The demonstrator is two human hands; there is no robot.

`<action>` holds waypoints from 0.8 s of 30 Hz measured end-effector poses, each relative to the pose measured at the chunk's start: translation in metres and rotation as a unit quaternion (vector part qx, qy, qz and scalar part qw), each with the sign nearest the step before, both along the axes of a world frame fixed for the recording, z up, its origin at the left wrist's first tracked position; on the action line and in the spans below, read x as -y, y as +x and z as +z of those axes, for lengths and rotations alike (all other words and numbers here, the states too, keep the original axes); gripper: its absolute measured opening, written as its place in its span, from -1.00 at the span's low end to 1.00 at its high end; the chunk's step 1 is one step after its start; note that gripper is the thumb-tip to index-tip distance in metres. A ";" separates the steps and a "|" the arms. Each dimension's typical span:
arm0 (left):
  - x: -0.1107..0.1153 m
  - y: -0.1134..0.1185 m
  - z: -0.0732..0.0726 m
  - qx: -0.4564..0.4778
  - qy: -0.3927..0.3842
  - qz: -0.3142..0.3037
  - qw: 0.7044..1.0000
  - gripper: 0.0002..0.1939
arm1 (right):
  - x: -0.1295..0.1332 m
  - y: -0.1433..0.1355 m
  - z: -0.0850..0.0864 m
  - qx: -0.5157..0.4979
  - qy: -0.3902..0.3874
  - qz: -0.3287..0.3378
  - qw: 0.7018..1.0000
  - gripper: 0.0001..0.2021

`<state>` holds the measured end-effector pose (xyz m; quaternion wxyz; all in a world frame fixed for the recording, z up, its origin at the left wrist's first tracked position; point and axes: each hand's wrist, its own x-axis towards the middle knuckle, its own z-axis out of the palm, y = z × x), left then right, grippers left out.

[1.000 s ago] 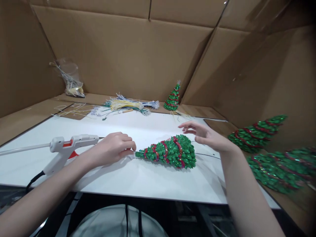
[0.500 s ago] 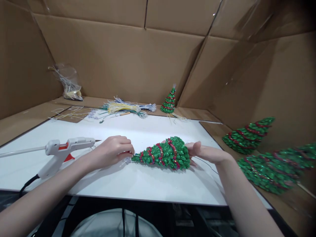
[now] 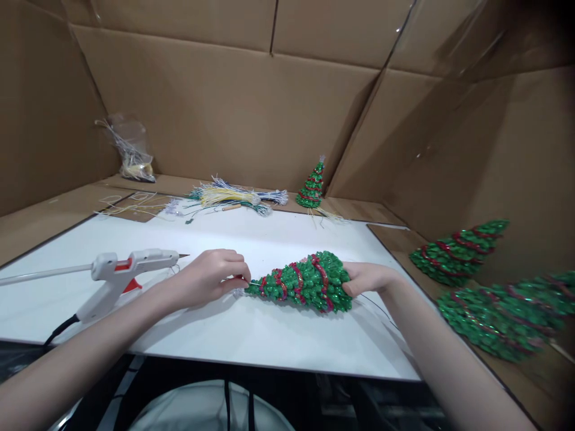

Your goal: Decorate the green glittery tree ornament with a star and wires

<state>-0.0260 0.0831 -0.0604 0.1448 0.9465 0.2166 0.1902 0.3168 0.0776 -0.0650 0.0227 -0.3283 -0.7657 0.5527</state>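
Observation:
A small green Christmas tree (image 3: 300, 282) with red garlands lies on its side on the white board, its tip to the left and its wide base to the right. My left hand (image 3: 220, 276) is closed in a pinch at the tip; a thin pale strand shows by the fingertips, and what else they hold is hidden. Just below the fingers, a small clear ornament (image 3: 238, 293) is partly visible. My right hand (image 3: 366, 278) grips the base, thumb on the outer edge and the other fingers hidden behind or inside it.
A white hot glue gun (image 3: 130, 266) stands at left, nozzle toward my left forearm. Bundles of coloured wires (image 3: 233, 196) lie at the back, near a small upright tree (image 3: 311, 185). A plastic bag (image 3: 135, 149) stands back left. Two more trees (image 3: 458, 251) lie at right. Cardboard walls surround the board.
My right hand has turned, and its thumb has come down onto the tree's base. My left hand stays pinched at the tip. The whole view has shifted slightly.

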 end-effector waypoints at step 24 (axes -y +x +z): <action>0.003 0.018 0.005 0.010 -0.088 0.032 0.996 -0.89 | 0.002 0.000 -0.004 -0.014 -0.076 -0.036 0.996 -0.11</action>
